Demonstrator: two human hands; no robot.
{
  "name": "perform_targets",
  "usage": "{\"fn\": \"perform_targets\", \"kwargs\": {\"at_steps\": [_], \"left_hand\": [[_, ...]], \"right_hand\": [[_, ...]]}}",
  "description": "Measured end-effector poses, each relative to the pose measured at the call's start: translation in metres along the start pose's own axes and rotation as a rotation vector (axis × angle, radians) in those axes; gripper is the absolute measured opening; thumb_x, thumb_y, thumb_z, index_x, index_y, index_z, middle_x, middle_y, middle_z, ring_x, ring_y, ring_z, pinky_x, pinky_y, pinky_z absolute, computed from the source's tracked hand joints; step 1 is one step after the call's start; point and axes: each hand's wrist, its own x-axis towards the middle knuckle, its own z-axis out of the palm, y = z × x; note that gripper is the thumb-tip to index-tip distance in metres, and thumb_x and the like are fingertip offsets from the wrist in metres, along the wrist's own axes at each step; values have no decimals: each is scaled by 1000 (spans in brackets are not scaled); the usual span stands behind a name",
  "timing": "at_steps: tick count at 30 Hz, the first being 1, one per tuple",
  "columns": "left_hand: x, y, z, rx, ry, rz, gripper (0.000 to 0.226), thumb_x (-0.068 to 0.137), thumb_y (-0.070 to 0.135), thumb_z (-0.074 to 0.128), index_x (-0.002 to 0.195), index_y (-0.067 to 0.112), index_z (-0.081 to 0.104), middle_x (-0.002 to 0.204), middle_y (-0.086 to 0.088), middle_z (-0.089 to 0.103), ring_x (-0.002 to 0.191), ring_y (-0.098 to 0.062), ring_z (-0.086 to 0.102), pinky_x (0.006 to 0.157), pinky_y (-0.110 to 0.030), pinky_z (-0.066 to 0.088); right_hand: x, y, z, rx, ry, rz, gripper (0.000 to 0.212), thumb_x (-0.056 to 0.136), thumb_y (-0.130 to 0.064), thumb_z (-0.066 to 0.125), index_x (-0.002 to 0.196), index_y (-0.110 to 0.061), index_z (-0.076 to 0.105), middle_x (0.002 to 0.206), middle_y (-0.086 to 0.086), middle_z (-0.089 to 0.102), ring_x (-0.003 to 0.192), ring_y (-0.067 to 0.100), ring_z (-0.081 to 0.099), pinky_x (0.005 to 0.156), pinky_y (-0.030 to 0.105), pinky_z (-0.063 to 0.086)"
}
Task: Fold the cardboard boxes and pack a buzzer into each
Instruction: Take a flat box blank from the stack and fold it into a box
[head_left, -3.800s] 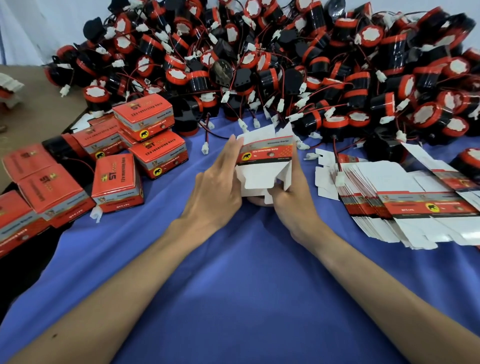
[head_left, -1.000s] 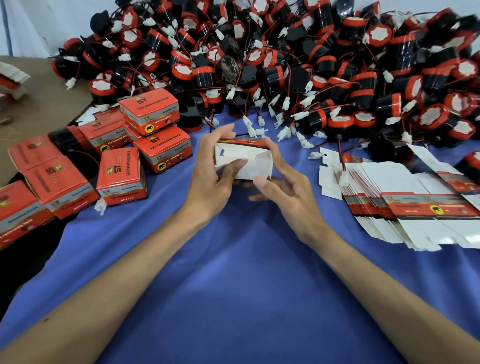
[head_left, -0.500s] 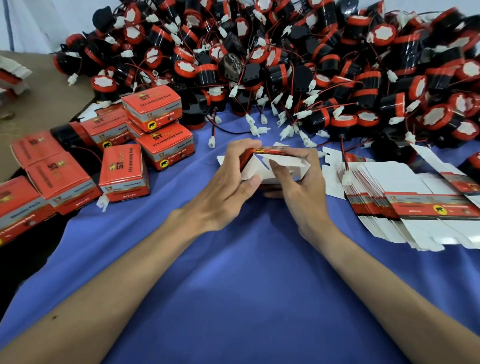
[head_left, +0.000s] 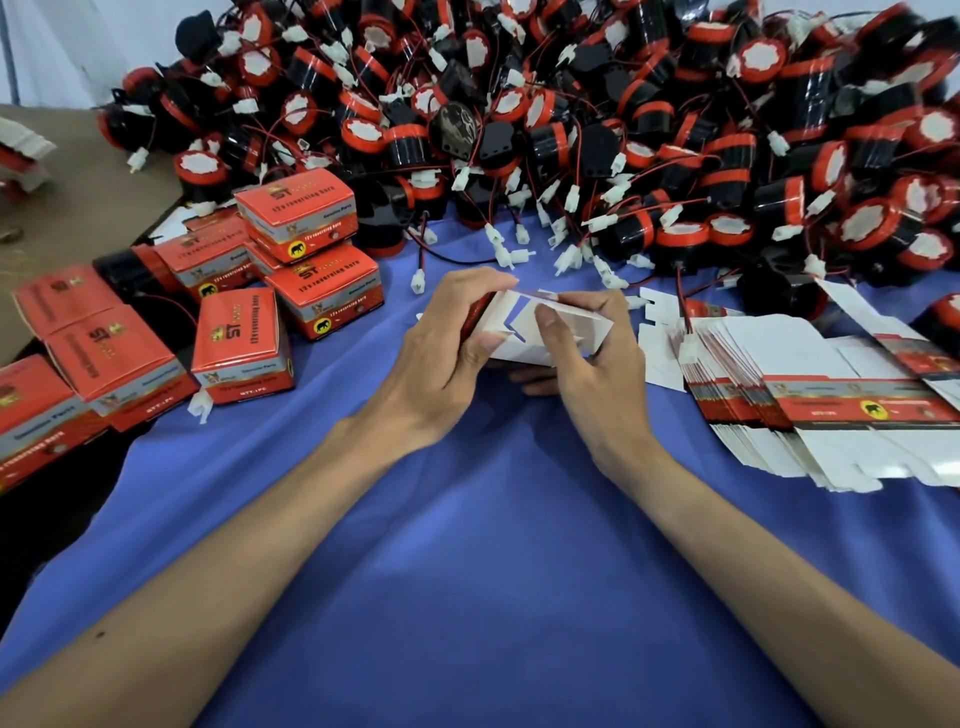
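While both hands grip it, half-folded box (head_left: 540, 332) sits between them

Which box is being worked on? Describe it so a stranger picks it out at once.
Start at the blue cloth below the pile of buzzers; at its middle the left hand and right hand meet. Between them is the half-folded box. Unlike the closed red boxes to its left and the flat stack to its right, it is hand-held, with loose white flaps.
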Motion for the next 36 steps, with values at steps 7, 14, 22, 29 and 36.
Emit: {"fn": "perform_targets", "kwargs": {"at_steps": [7,14,22,29,36], "left_hand": [[3,1,-7,-82,-84,14,38,96,51,45,119,21,45,125,-6,46,119,-20,48,99,-35,44],[2,13,-14,-337,-154,-232,28,86,28,61,98,25,35,124,5,46,112,-14,54,74,-40,56],[4,10,-28,-676,-250,-445,36,74,22,68,97,17,41,135,-1,46,123,-24,52,78,-44,58],[8,19,-29,-687,-124,-442,56,68,43,81,99,17,42,135,-6,47,125,-26,51,73,-40,60],[4,10,-18,-336,137,-241,29,84,29,65,106,26,46,123,-4,54,122,-18,53,81,-48,56]], "right_hand": [[2,0,-1,27,-3,49,18,91,-26,65,101,-31,50,91,6,69,63,25,72,53,27,54],[0,0,-1,6,-33,25,23,83,-24,65,102,-30,53,100,1,68,73,21,72,55,24,53],[3,1,-3,-21,-40,41,25,85,-15,63,103,-32,56,106,-3,66,79,23,71,54,25,53],[-1,-3,-4,-40,-133,16,38,82,-30,67,119,-31,55,104,-12,66,82,21,71,56,22,51],[-2,-4,-2,-119,-204,-37,54,94,-17,60,140,-38,40,115,-13,64,85,22,71,59,19,50]]}}
